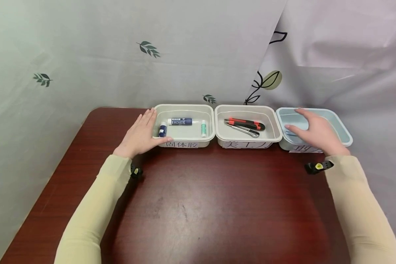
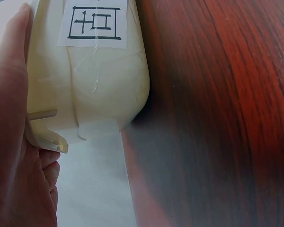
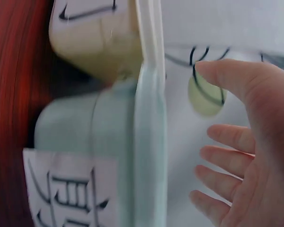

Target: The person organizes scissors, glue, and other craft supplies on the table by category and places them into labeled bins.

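Note:
My left hand (image 1: 138,134) rests against the left end of a white plastic bin (image 1: 184,106), fingers straight and thumb along its front rim. That bin holds two blue glue sticks (image 1: 180,121) and a small green-and-white stick (image 1: 203,129). In the left wrist view, the hand (image 2: 12,137) lies along the rim of the bin (image 2: 104,75). My right hand (image 1: 318,132) hovers over a pale blue bin (image 1: 344,130), thumb and fingers apart, holding nothing. A blue item (image 1: 290,133) shows in the pale blue bin, mostly hidden by the hand.
Between them stands another white bin (image 1: 274,126) with several utility knives (image 1: 247,124). All three bins stand in a row, with paper labels (image 1: 181,145) in front, at the back of a dark red wooden table (image 1: 198,205). A patterned curtain (image 1: 191,55) hangs behind.

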The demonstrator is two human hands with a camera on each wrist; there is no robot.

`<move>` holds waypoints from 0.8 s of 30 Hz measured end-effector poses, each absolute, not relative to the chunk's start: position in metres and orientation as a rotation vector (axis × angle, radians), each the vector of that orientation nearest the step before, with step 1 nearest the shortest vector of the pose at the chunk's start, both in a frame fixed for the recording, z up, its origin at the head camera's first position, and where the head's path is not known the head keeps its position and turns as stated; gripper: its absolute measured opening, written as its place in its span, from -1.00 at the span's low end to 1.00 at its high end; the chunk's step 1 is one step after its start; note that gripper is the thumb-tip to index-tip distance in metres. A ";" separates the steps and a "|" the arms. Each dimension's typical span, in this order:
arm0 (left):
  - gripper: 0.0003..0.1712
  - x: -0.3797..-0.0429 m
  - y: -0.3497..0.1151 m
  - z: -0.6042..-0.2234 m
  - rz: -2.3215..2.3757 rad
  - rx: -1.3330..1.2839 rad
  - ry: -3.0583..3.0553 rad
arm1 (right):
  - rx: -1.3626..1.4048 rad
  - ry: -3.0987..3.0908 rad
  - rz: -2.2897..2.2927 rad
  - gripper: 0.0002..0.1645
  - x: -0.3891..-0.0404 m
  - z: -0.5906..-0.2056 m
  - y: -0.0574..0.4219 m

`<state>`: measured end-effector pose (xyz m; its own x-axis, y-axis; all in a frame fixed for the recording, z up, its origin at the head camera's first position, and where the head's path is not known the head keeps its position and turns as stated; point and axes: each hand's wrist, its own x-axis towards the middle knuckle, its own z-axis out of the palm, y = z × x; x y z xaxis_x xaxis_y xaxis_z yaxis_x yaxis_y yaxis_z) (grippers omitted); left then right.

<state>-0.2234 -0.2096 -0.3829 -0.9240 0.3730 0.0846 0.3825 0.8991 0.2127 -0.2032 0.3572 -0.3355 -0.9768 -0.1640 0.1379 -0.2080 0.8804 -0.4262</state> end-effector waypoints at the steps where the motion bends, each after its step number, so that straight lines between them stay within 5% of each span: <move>1: 0.40 -0.223 -0.210 -0.383 -0.355 -0.599 -3.024 | 0.323 -2.941 0.679 -0.02 -0.203 -0.334 0.352; 24: 0.38 -0.222 -0.212 -0.381 -0.317 -0.586 -3.033 | 0.596 -2.871 0.255 0.36 -0.189 -0.346 0.265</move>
